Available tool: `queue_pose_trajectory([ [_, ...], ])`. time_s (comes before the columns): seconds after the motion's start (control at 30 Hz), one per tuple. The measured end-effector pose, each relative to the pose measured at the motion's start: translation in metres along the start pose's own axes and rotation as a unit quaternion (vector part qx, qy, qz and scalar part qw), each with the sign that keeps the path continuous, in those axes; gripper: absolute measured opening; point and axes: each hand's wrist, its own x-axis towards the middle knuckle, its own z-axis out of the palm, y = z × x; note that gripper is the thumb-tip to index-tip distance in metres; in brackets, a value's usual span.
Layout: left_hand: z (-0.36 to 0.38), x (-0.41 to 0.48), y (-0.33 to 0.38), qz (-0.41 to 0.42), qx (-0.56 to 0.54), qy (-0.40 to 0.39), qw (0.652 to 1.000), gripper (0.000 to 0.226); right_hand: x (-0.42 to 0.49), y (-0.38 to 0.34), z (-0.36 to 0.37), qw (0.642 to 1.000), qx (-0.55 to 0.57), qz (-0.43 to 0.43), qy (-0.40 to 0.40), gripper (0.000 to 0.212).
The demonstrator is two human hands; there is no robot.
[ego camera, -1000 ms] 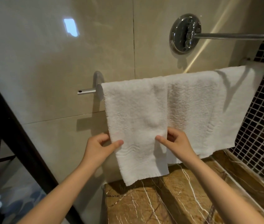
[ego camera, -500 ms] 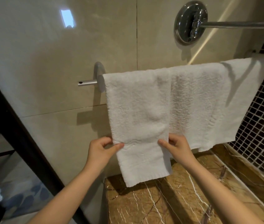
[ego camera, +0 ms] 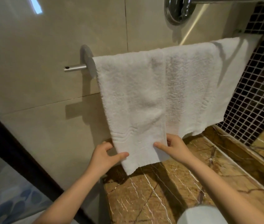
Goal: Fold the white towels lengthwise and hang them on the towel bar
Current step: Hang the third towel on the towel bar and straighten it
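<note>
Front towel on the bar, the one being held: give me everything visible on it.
The front towel is white terry with a woven wave band near its lower hem. Folded into a narrow strip, it hangs draped over the towel bar at the left end, overlapping a second white towel to its right. The left hand pinches its lower left edge, the right hand its lower right edge. The hem hangs above the marble ledge.

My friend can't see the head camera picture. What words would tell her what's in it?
Two bare hands, left hand and right hand, pinch the lower edges of a folded white towel hanging on a wall towel bar, beside a second white towel, above a brown marble ledge.
</note>
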Motion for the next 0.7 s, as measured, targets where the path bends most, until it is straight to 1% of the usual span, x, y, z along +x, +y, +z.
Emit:
queue_pose_trajectory([
  [0.07, 0.005, 0.000, -0.007, -0.002, 0.000, 0.017, 1.000, 0.017, -0.003, 0.004, 0.005, 1.000, -0.009, 0.005, 0.026, 0.016],
  [0.13, 0.008, 0.001, -0.013, 0.017, -0.012, 0.053, 0.998, 0.010, -0.004, 0.007, 0.010, 0.998, -0.015, -0.001, 0.053, 0.023],
  [0.17, 0.009, 0.001, -0.016, 0.029, -0.020, 0.072, 0.997, 0.010, -0.004, 0.008, 0.012, 0.998, -0.019, -0.004, 0.062, 0.025],
  [0.23, 0.009, -0.001, -0.016, 0.049, -0.034, 0.089, 0.994, 0.018, -0.006, 0.010, 0.016, 0.997, -0.023, -0.007, 0.075, 0.028],
  [0.3, 0.011, -0.003, -0.019, 0.055, -0.048, 0.086, 0.994, 0.018, -0.008, 0.011, 0.017, 0.996, -0.020, -0.002, 0.085, 0.027],
  [0.4, 0.011, 0.000, -0.024, 0.057, -0.035, 0.085, 0.994, 0.015, -0.008, 0.013, 0.019, 0.996, -0.026, -0.003, 0.088, 0.029],
  [0.47, 0.012, -0.001, -0.024, 0.057, -0.029, 0.081, 0.995, 0.011, -0.008, 0.012, 0.019, 0.996, -0.033, -0.003, 0.086, 0.021],
  [0.5, 0.012, -0.002, -0.024, 0.063, -0.029, 0.082, 0.994, 0.014, -0.009, 0.011, 0.020, 0.996, -0.033, -0.004, 0.086, 0.015],
  [0.57, 0.013, -0.005, -0.025, 0.069, -0.034, 0.084, 0.994, 0.020, -0.011, 0.010, 0.022, 0.996, -0.022, 0.000, 0.092, 0.022],
  [0.63, 0.014, -0.004, -0.026, 0.061, -0.037, 0.086, 0.994, 0.017, -0.013, 0.012, 0.023, 0.995, -0.013, 0.002, 0.099, 0.032],
  [0.7, 0.016, -0.003, -0.028, 0.056, -0.038, 0.087, 0.994, 0.015, -0.013, 0.015, 0.024, 0.995, -0.003, -0.005, 0.098, 0.034],
])
